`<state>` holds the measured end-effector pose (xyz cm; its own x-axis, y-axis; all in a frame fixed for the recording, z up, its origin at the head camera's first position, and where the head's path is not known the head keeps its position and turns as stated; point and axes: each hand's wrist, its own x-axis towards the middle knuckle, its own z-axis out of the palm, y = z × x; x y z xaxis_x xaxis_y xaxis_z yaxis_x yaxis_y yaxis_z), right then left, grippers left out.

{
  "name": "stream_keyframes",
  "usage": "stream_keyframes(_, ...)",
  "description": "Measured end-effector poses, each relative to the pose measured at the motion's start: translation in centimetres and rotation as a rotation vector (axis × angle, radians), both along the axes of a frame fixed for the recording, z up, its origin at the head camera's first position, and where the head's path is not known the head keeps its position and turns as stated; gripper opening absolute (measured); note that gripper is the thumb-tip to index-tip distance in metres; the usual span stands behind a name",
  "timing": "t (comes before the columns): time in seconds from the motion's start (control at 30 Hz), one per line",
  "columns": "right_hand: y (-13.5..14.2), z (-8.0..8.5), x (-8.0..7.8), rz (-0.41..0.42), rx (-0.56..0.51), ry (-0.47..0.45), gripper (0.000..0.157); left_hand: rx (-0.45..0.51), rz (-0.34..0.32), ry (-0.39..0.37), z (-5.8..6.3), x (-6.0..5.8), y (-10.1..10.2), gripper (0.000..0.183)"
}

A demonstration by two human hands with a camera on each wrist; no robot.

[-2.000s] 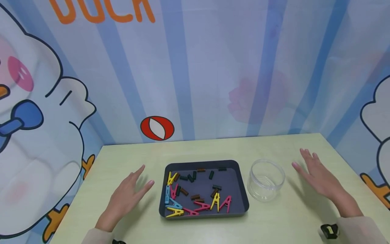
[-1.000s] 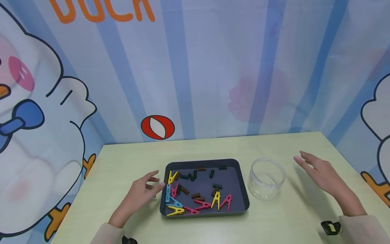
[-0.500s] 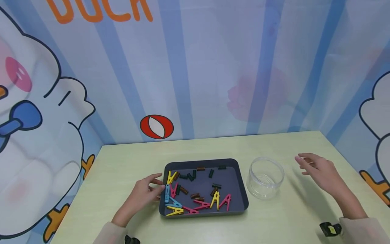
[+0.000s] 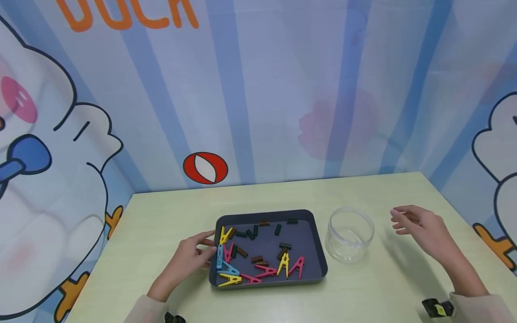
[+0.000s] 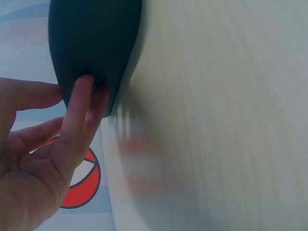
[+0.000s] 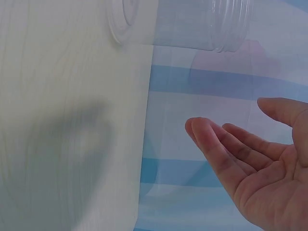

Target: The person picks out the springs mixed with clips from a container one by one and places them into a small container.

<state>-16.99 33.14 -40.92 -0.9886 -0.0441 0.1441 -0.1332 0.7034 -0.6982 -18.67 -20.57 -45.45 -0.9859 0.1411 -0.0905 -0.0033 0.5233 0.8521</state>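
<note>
Nine pegs (image 4: 283, 264) and many springs (image 4: 256, 259) lay in one dark tray (image 4: 300, 240)

Nearest the viewer, two pale sleeves (image 4: 482, 307) reached in from the bottom, with a black device (image 4: 437, 308) beside the right one. The person's hands were well apart. The left hand (image 4: 186, 258) gripped the left edge of the tray; in its wrist view, fingertips (image 5: 84, 82) pressed the outer wall while another digit met the rim. The right hand (image 4: 424, 231) held nothing, its fingers loosely bent and its thumb standing off from them, to the right of a clear jar (image 4: 349, 235) and apart from it.

The tray sat flat on the pale table (image 4: 173, 220), between the left hand and the jar. Along its near and left walls lay the pegs: three yellow, two blue, four pink. The springs, some dark green and some copper-brown, lay scattered among the pegs and on toward the far wall. The jar stood upright just beside the tray's right side.

Farthest off, behind the table, hung a striped blue backdrop (image 4: 274, 98) printed with a red-and-white ball (image 4: 205, 168) and orange letters (image 4: 150, 21).
</note>
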Motion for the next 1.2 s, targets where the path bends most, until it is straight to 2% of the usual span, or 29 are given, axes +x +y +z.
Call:
stream_keyframes(0.5, -0.2, -0.2, 1.4, 0.012, -0.110, -0.063, 0.054, -0.012, 0.010, -0.010, 0.3, 0.1, 0.2, 0.048)
stream_keyframes(0.8, -0.9, 0.6, 2.4, 0.026, -0.195, -0.089, 0.050, -0.023, 0.010, -0.005, 0.2, 0.0, 0.2, 0.048)
stream_keyframes(1.2, -2.3, 1.8, 3.6, 0.054, -0.241, -0.165, 0.044, -0.008, 0.014, 0.000, 0.2, 0.2, 0.2, 0.049)
